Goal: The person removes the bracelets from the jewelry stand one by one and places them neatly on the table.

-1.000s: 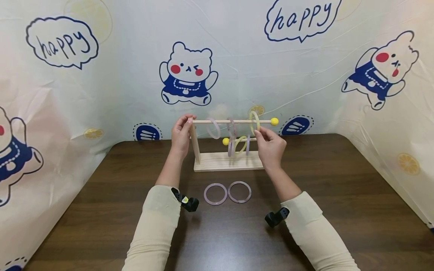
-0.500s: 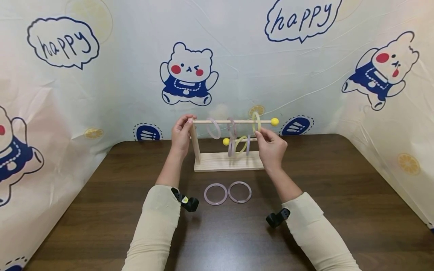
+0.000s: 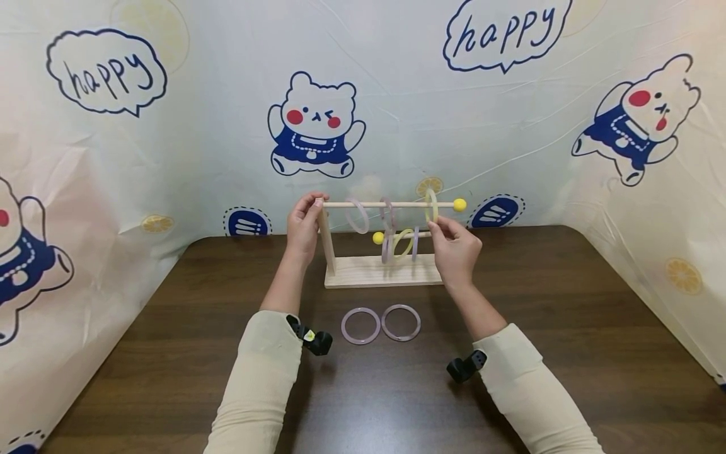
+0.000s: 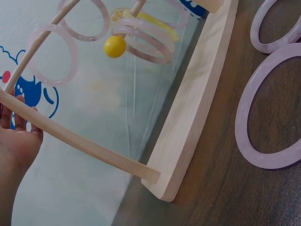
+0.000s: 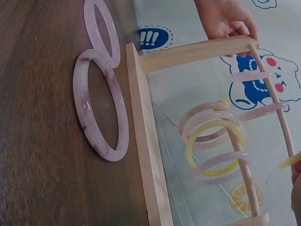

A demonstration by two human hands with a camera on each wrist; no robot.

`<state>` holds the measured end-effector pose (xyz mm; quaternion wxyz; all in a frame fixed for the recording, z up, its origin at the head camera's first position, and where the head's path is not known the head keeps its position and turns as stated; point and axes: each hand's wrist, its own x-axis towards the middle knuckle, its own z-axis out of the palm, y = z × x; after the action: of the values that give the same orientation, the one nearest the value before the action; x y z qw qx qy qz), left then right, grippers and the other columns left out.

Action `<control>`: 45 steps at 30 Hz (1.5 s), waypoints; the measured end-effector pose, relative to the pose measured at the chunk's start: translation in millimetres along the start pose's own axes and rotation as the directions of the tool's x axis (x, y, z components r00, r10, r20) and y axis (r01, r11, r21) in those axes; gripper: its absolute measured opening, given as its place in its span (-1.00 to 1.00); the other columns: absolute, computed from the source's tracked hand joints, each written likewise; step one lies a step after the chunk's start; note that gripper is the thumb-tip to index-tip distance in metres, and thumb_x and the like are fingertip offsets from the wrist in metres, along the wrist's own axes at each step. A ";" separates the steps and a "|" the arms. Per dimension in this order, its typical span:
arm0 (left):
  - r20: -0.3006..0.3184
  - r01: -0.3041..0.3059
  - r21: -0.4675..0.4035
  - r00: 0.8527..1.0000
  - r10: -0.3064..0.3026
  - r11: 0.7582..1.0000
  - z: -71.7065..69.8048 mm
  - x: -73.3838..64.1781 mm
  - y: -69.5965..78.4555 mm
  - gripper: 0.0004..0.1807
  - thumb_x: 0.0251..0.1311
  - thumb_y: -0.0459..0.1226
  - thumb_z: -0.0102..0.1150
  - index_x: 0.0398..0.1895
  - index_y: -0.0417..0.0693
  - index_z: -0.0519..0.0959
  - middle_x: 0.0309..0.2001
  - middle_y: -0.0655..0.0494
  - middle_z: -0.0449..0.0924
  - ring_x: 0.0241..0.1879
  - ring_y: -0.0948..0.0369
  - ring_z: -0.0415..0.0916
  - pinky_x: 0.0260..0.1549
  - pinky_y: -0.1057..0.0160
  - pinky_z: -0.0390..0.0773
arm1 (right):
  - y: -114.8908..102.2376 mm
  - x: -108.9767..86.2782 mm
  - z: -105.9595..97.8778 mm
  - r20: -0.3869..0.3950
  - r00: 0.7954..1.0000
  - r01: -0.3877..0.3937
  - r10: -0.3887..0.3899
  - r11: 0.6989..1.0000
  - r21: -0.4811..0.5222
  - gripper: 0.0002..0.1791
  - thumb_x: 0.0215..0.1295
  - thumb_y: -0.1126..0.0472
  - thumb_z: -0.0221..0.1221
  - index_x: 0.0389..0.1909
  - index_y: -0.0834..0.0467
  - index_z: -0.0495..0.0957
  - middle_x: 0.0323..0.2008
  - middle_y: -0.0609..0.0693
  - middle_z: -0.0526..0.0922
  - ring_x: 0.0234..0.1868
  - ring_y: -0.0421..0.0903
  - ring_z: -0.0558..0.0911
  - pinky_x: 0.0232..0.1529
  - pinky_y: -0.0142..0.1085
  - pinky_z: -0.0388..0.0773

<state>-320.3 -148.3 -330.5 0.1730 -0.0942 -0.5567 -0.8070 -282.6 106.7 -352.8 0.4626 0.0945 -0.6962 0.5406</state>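
A wooden bangle stand (image 3: 381, 271) stands upright on the table, with an upper rod and a lower rod, each tipped by a yellow ball (image 3: 459, 204). My left hand (image 3: 303, 227) grips the top of its left post (image 4: 80, 139), thumb in front and fingers behind. Between thumb and fingers of my right hand (image 3: 458, 252) is the lower edge of a yellow bangle (image 5: 289, 161), which encircles the upper rod near the ball end. Farther left on that rod hang a pale pink bangle (image 4: 74, 52) and a mauve bangle (image 5: 263, 111).
Several bangles hang on the lower rod, a yellow one (image 5: 190, 155) and a lilac one (image 5: 221, 181) among them. Two purple bangles (image 3: 343, 334) (image 5: 81, 94) lie side by side on the dark wood table (image 3: 198, 366) before the stand. A printed cloth (image 3: 227, 126) rises behind.
My right hand has slid the yellow bangle slightly right along the upper rod, toward the ball. My left hand and the stand have stayed in place.
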 end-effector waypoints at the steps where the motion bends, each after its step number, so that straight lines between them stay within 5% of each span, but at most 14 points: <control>1: 0.000 0.002 0.001 1.000 -0.002 1.000 0.0 -0.2 0.0 -0.89 0.31 -0.38 -0.03 -0.25 -0.04 0.50 -0.24 0.17 0.56 -0.17 0.23 0.41 -0.13 0.30 0.37 | 0.3 -0.2 -0.1 -0.001 1.000 0.000 0.000 1.000 -0.001 -0.89 0.00 0.42 0.33 -0.39 0.35 0.66 -0.48 0.15 0.67 -0.54 -0.06 0.60 -0.48 -0.56 0.42; 21: 0.006 -0.003 0.019 1.000 0.003 1.000 -0.7 -2.3 0.0 -0.90 0.32 -0.35 -0.03 -0.19 -0.09 0.49 -0.22 0.16 0.54 -0.18 0.22 0.39 -0.13 0.29 0.36 | 4.8 0.4 -5.5 -0.024 0.999 -0.023 0.023 0.999 -0.024 -0.85 0.06 0.33 0.32 -0.37 0.35 0.66 -0.47 0.16 0.67 -0.55 -0.13 0.56 -0.49 -0.56 0.40; 29: -0.007 0.005 -0.001 1.000 -0.005 1.000 -1.1 -1.5 -0.5 -0.89 0.31 -0.38 -0.03 -0.25 -0.05 0.50 -0.23 0.15 0.55 -0.19 0.24 0.40 -0.15 0.31 0.37 | 9.6 1.1 -7.1 -0.063 0.992 -0.105 0.107 0.994 0.021 -0.84 0.05 0.32 0.33 -0.38 0.36 0.66 -0.47 0.19 0.67 -0.56 -0.34 0.48 -0.50 -0.55 0.37; 45: 0.025 -0.023 0.000 0.999 0.023 1.000 -0.1 -0.6 -0.8 -0.89 0.31 -0.37 -0.03 -0.26 -0.02 0.51 -0.22 0.15 0.53 -0.16 0.24 0.38 -0.10 0.27 0.34 | 8.8 5.1 -12.9 -0.055 0.983 -0.173 0.175 0.984 0.042 -0.78 0.07 0.28 0.33 -0.34 0.38 0.65 -0.45 0.21 0.67 -0.55 -0.36 0.48 -0.48 -0.55 0.39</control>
<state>-320.0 -148.1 -331.4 0.1752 -0.1105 -0.5578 -0.8037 -284.0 122.9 -355.0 0.4321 0.0259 -0.6778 0.5943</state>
